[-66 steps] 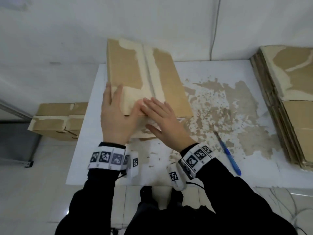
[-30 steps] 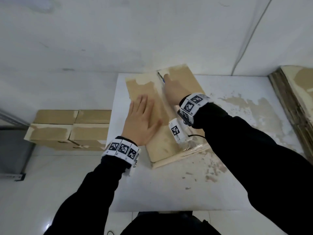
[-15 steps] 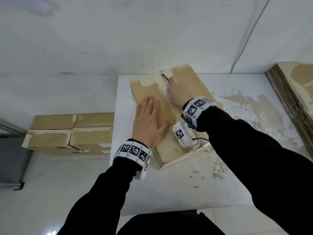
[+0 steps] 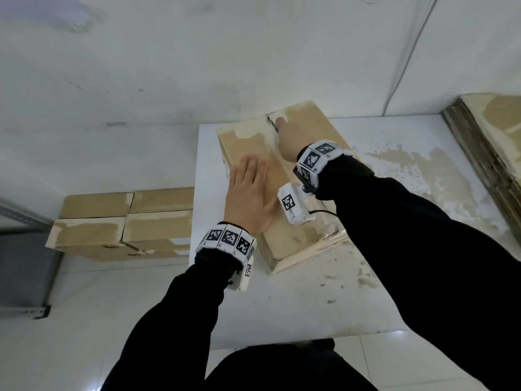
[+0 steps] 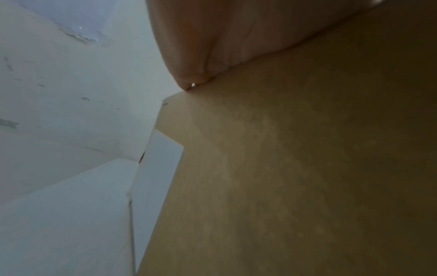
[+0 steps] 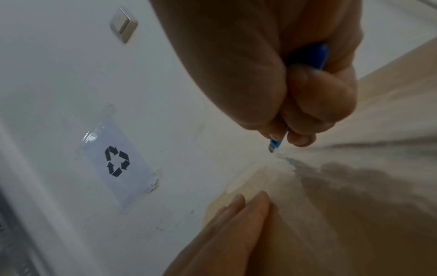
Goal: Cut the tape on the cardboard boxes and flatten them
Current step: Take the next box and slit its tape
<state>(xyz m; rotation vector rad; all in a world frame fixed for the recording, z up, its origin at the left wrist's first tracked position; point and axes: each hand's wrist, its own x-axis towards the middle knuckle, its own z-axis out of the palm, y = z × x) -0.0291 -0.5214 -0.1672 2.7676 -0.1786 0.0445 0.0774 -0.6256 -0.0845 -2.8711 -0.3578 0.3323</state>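
Cardboard fills the near part of the white table point(image 4: 296, 306): the sealed box point(image 4: 293, 238) lies lengthwise away from the person. The left hand point(image 4: 249, 200) lies flat on its top, fingers point(image 6: 250, 205) straight and together. Farther along, the right hand point(image 4: 290, 139) grips a blue knife point(image 6: 275, 142), its tip at the taped centre seam point(image 6: 281, 164) near the box's far edge.

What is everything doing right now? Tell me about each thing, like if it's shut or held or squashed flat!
Box on the table: closed, seam taped, not flattened.
Knife: held, tip at the far end of the seam.
Right hand: grips the knife.
Left hand: flat, fingers straight, presses on the box top.
Boxes beside the table: closed, not flattened.
Cardboard stack: flattened, piled at the table's right edge.
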